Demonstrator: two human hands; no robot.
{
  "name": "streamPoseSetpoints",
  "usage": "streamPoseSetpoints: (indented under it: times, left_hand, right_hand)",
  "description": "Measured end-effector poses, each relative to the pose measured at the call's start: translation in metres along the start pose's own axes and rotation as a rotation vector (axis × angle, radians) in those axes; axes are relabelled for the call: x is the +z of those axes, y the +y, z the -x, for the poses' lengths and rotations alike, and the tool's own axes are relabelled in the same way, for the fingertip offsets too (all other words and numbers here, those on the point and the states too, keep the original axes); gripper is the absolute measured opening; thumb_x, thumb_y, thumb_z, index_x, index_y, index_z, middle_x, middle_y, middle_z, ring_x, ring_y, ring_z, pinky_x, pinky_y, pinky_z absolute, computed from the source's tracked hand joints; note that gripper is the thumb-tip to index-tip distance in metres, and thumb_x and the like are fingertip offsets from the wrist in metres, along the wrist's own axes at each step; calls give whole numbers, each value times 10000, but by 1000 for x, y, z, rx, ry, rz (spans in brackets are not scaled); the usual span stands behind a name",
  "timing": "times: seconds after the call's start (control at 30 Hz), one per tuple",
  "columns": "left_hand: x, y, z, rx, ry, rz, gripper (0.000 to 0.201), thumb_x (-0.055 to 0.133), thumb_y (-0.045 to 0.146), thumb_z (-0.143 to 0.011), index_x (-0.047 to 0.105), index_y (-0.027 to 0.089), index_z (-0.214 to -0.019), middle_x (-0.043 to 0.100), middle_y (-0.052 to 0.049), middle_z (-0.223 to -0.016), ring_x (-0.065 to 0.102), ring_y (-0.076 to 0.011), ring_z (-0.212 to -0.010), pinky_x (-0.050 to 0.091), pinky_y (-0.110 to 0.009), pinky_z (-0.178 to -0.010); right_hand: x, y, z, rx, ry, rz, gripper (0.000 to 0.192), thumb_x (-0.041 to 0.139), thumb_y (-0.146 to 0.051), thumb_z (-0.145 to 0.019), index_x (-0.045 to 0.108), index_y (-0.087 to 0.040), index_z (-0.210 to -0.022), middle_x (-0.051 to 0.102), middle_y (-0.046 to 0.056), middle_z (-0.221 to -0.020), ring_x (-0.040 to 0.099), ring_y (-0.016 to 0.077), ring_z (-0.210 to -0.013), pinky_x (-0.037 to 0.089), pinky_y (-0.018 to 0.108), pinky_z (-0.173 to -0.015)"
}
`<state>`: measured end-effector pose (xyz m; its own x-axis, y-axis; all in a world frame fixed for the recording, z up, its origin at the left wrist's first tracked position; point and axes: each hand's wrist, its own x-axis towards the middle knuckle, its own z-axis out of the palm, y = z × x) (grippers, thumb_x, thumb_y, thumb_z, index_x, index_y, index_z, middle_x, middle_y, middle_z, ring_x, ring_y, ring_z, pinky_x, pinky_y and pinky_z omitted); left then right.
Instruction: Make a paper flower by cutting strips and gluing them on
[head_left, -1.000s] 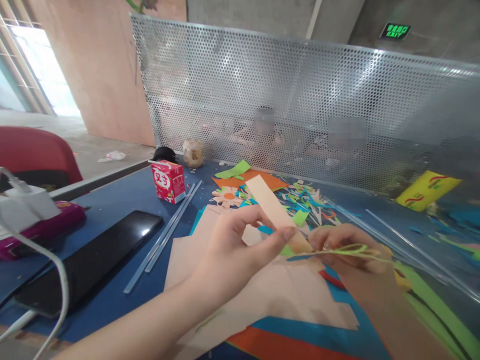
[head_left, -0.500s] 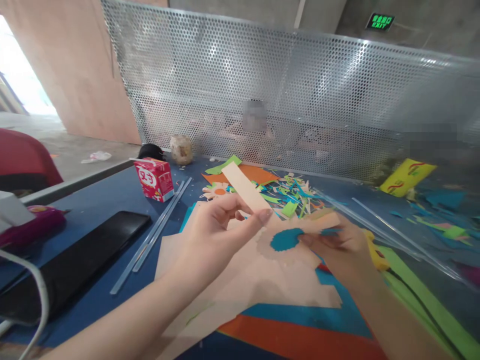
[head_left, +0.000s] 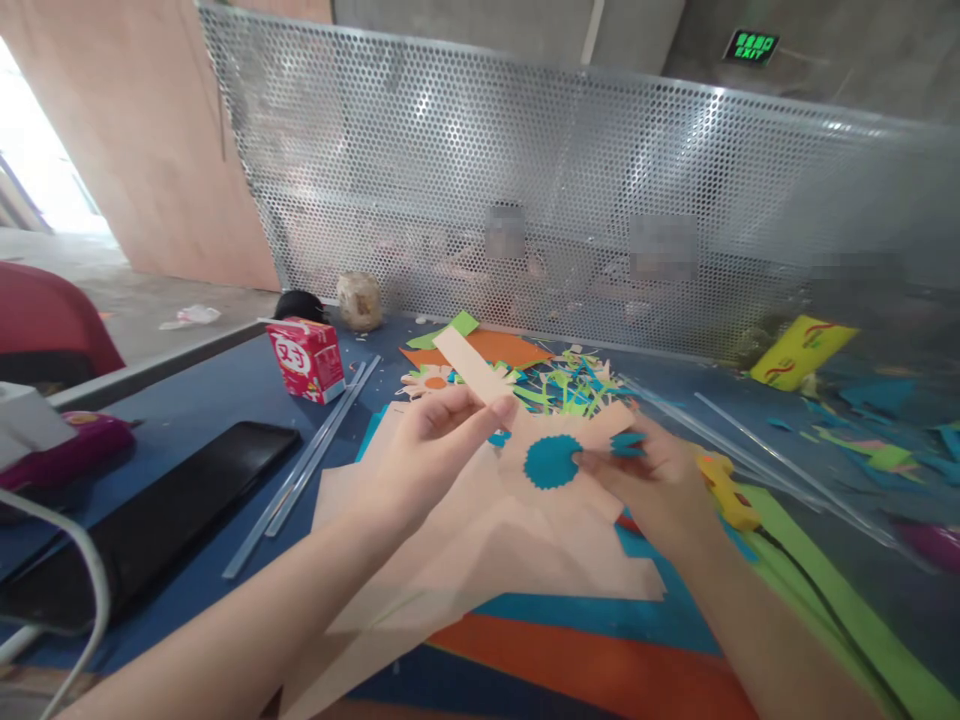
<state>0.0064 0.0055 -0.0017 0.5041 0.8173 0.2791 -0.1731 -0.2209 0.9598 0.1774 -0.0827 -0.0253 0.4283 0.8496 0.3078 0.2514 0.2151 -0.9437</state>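
Note:
Between thumb and fingers, my left hand pinches a pale peach paper strip that points up and away. My right hand grips the edge of a peach paper flower whose round blue centre has a zigzag rim. Small blue pointed paper pieces stick out by the right fingers. Beneath both hands lie large peach paper sheets, over blue and orange sheets. Another paper flower with an orange centre rests behind my left hand.
Coloured paper scraps litter the back. A red drink carton, clear glue sticks and a black phone are at left; a yellow glue gun with its cord is at right. A perforated metal screen closes the far side.
Both hands have shifted slightly left with their paper pieces. The flower's blue centre now faces me more fully. The strip stays pinched in my left hand.

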Motion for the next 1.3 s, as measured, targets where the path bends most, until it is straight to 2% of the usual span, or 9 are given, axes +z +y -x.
streamPoseSetpoints:
  times: [0.2,0.4,0.53,0.63,0.77,0.93,1.07,1.2,1.3]
  left_hand:
    - [-1,-2,-3,-18,2,1,190,587,357,-729,626,171,-721,622,4,-706,521,-89,-653,385,-209,-632]
    - [0,-1,-3,-23,21,-12,186,589,342,-725,621,162,-691,613,4,-666,516,-89,-636,384,-205,-608]
    - [2,-2,-3,-32,30,-37,203,583,343,-722,624,146,-693,613,-12,-662,527,-103,-633,404,-221,-609]
    - [4,1,-2,-61,-17,-18,224,572,349,-728,629,132,-733,624,-31,-692,528,-112,-644,406,-237,-620]
    - [4,4,3,-119,-17,-57,229,581,347,-719,600,126,-664,593,-15,-633,515,-109,-619,388,-231,-600]
    - [5,-7,5,-139,-31,-71,238,581,380,-716,614,149,-765,636,-45,-762,565,-141,-728,405,-249,-658]
    - [10,-18,5,-165,-84,-150,209,585,361,-706,626,164,-760,658,-46,-780,580,-153,-731,398,-258,-642]
    - [13,-24,5,-143,-105,-263,121,631,267,-649,636,179,-732,667,-21,-746,585,-150,-725,377,-256,-650]
    - [12,-27,3,-150,-117,-276,86,640,243,-632,634,172,-681,674,-19,-744,585,-142,-716,374,-242,-636]
  right_hand:
    - [1,0,1,70,-25,-10,361,707,-349,-614,537,-203,-897,610,0,-767,631,171,-674,547,300,-594]
    - [5,-7,5,102,-14,-33,357,694,-354,-617,545,-206,-906,607,-2,-743,623,173,-643,532,268,-503]
    - [8,-9,5,143,26,-1,332,697,-359,-612,560,-209,-874,612,-2,-712,613,159,-598,509,238,-455]
    - [9,-9,6,164,49,-13,331,714,-354,-587,566,-215,-849,619,-12,-701,608,149,-580,499,221,-446]
    - [9,-11,9,178,63,1,313,711,-370,-584,570,-209,-813,637,-5,-691,604,161,-557,488,223,-418]
    - [-1,-14,5,129,194,40,328,724,-387,-552,586,-188,-773,668,19,-693,634,207,-649,538,256,-559]
    - [-15,-9,-4,178,301,10,362,729,-391,-555,574,-198,-820,685,17,-762,644,216,-745,536,229,-630]
    - [-26,3,-12,184,273,-11,408,724,-397,-573,565,-193,-888,688,27,-815,644,226,-768,536,256,-662]
    - [-31,10,-16,161,271,74,392,715,-406,-584,582,-174,-871,687,36,-805,645,226,-751,531,263,-659]
